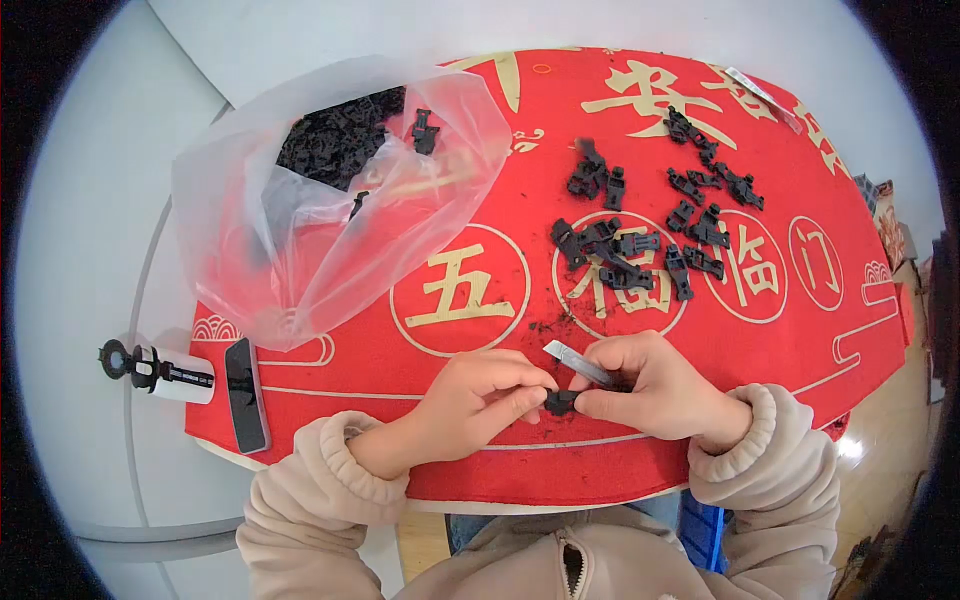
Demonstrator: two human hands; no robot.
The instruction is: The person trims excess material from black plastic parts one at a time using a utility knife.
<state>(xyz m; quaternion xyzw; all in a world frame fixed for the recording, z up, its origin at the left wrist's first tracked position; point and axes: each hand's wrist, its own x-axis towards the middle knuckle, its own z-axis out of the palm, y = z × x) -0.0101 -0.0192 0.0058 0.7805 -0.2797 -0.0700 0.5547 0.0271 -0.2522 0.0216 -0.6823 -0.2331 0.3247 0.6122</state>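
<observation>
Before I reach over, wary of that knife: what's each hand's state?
Left hand: closed, pinching a small black part.
Right hand: closed, holding the knife, thumb against the same part.

Two hands (655,390), one blade (580,363) and one black part (561,402) were counted at lower centre; one bag (235,225), upper left; one phone (247,395) and one container (188,374), left. Overlapping loose parts (640,243), upper right, precluded exact count.

beige jacket (500,570) with bunched elastic cuffs (378,462), pale-toothed front zipper (586,572), blue trousers (464,530)

Likely gap between bag (320,240) and parts (602,233)
</observation>
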